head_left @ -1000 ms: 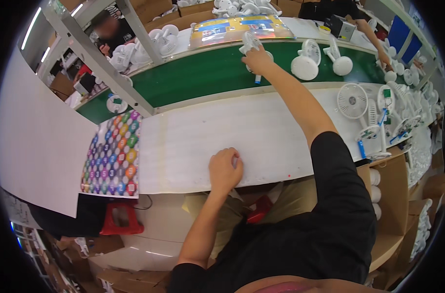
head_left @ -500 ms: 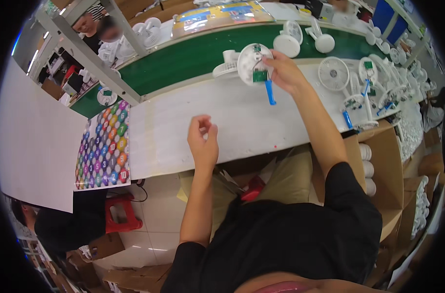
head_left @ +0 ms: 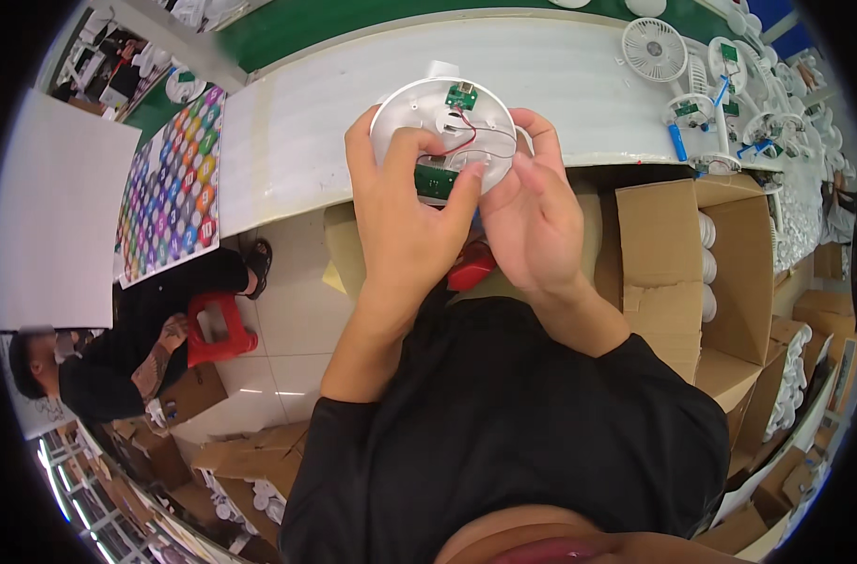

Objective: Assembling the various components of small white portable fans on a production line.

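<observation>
- Both hands are up at the table (head_left: pixel 579 85) edge, sharing one white round shell (head_left: pixel 442 132), open side facing the camera.
- Left hand (head_left: pixel 405 211): fingers curled and clamped on the shell's left rim, index hooked over the top-left edge, thumb (head_left: pixel 461 193) pressed against the lower green board (head_left: pixel 438 179).
- Right hand (head_left: pixel 536 211): fingers close together, gripping the shell's right and lower edge, fingertips lying over the rim near the wires.
- Inside the shell: a small green board (head_left: pixel 462 95) near the top, a red wire (head_left: pixel 461 136) and a white one looping down toward the lower board.
- The shell sits above both palms, between the two sets of fingertips, just over the table's near edge.
- Hard to read: the lower board is half covered by the left thumb, and the shell's bottom rim is hidden behind both hands. A white stub pokes out behind the shell's top; what it is, I cannot tell.
- A red object (head_left: pixel 471 268) peeks from under the hands, mostly hidden.
- Off to the right on the table: white fans (head_left: pixel 654 49) and part-built units with blue pieces (head_left: pixel 677 141), bent by the lens.
- An open cardboard box (head_left: pixel 682 273) stands right of the hands, white discs stacked at its edge.
- Left on the table, a sheet of coloured dots (head_left: pixel 170 188); below it, another person (head_left: pixel 118 362) in black crouches by a red stool (head_left: pixel 217 329) on the floor.
</observation>
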Demonstrator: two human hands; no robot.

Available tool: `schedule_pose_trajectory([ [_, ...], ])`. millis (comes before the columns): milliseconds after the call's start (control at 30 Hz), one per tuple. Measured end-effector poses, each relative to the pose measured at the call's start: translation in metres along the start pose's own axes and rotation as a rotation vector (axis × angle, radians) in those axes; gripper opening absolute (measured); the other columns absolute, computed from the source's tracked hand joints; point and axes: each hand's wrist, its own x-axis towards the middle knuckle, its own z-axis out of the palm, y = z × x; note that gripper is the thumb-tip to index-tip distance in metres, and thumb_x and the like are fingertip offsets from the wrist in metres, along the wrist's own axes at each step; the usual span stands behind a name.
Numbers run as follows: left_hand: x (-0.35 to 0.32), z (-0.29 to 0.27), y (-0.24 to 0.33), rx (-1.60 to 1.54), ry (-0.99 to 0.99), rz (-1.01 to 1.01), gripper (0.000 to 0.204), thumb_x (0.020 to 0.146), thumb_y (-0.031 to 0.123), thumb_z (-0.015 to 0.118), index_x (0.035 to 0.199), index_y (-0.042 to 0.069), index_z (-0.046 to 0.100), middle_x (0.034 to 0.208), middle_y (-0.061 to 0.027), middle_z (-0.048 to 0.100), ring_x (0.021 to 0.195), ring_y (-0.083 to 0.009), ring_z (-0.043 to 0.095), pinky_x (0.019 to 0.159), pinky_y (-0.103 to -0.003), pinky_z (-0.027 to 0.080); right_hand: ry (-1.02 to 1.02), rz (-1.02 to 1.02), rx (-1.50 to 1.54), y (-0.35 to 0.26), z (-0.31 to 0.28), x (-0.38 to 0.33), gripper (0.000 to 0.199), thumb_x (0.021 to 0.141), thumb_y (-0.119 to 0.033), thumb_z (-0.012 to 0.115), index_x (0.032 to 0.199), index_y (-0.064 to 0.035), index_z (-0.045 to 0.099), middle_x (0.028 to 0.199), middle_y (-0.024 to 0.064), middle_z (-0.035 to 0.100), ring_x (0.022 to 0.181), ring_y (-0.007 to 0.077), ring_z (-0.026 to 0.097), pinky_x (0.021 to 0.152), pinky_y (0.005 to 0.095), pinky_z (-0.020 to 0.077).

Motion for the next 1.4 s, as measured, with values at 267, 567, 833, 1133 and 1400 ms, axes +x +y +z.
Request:
schedule_pose_trajectory([
  [267, 0.004, -0.028, -0.011, -0.455, -0.145, -0.095, 0.023, 0.082, 0.002, 0.062, 0.102, 0.005, 0.052, 0.121, -0.0121, 0.047, 0.105, -0.0246, 0.048, 0.088, -0.032, 0.041, -0.092, -0.019, -0.016, 0.004, 0.003, -0.011, 0.054, 0.09, -0.002, 0.046, 0.138, -0.0059, 0.022, 0.133, 0.0143, 0.037, 0.121, 0.0228, 0.04, 0.099, 0.0361, 0.0376],
  [567, -0.009, -0.014, -0.006, -0.677, 0.116, -0.381, 0.012, 0.087, 0.001, 0.054, 0.098, 0.005, 0.05, 0.106, -0.0085, 0.053, 0.09, -0.0161, 0.048, 0.08, -0.026, 0.042, -0.368, -0.651, -1.542, -0.012, 0.01, 0.03, 0.037, 0.079, 0.001, 0.062, 0.115, -0.0061, 0.06, 0.118, 0.0104, 0.05, 0.104, 0.0232, 0.051, 0.085, 0.0312, 0.0448],
  [833, -0.011, -0.013, -0.015, -0.879, 0.238, -0.308, 0.016, 0.09, -0.003, 0.051, 0.103, 0.005, 0.049, 0.1, -0.0053, 0.055, 0.085, -0.0104, 0.047, 0.075, -0.02, 0.04, -0.416, -0.676, -1.625, -0.006, 0.024, 0.039, 0.014, 0.073, 0.0, 0.067, 0.085, -0.0048, 0.074, 0.105, 0.0076, 0.058, 0.085, 0.0185, 0.057, 0.071, 0.0256, 0.0461],
  [1133, -0.011, -0.024, -0.031, -0.623, 0.16, -0.201, 0.011, 0.086, -0.002, 0.053, 0.095, 0.004, 0.054, 0.079, -0.0017, 0.056, 0.063, -0.0085, 0.042, 0.058, -0.022, 0.038, -0.419, -0.608, -1.664, -0.004, 0.028, 0.045, 0.017, 0.071, 0.001, 0.068, 0.085, -0.0055, 0.074, 0.104, 0.0063, 0.059, 0.082, 0.0175, 0.056, 0.069, 0.0248, 0.0451],
  [1400, -0.011, -0.027, -0.039, -0.695, 0.092, -0.161, 0.012, 0.084, -0.003, 0.057, 0.093, 0.004, 0.058, 0.078, -0.0012, 0.058, 0.056, -0.0062, 0.039, 0.051, -0.019, 0.034, -0.469, -0.511, -1.675, -0.01, 0.029, 0.047, 0.016, 0.07, 0.002, 0.068, 0.082, -0.0074, 0.074, 0.105, 0.0059, 0.059, 0.085, 0.0187, 0.055, 0.073, 0.0265, 0.0468],
])
